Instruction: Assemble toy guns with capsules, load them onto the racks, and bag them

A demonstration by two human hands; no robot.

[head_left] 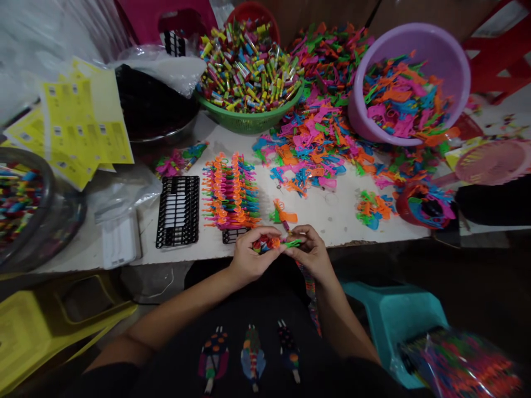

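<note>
- My left hand (pixel 251 257) is curling around a bunch of small coloured pieces (pixel 263 243); thumb and index are closing in on its orange end.
- My right hand (pixel 311 251) is pinching a green piece (pixel 293 243) between thumb and fingers, right up against the left fingertips.
- Just beyond my fingertips, an orange piece (pixel 285 215) is lying on the white table (pixel 344 202).
- Near, left of my fingers: stacked rows of coloured pieces (pixel 230 193) are standing in lines. Further left, a black rack (pixel 178 213) is lying flat.
- Right of my fingers, well apart: a small pile (pixel 375 209) is sitting near a red cup (pixel 403 209), which is holding more pieces.
- Beyond my fingers, a big loose heap (pixel 315 138) is spreading across the table.
- Far left of my fingers, yellow sheets (pixel 83 121) are fanning out.
- Far ahead: a green basket (pixel 249 122) is holding small tubes (pixel 249 72); to its right, a purple tub (pixel 359 113) is holding more coloured pieces.
</note>
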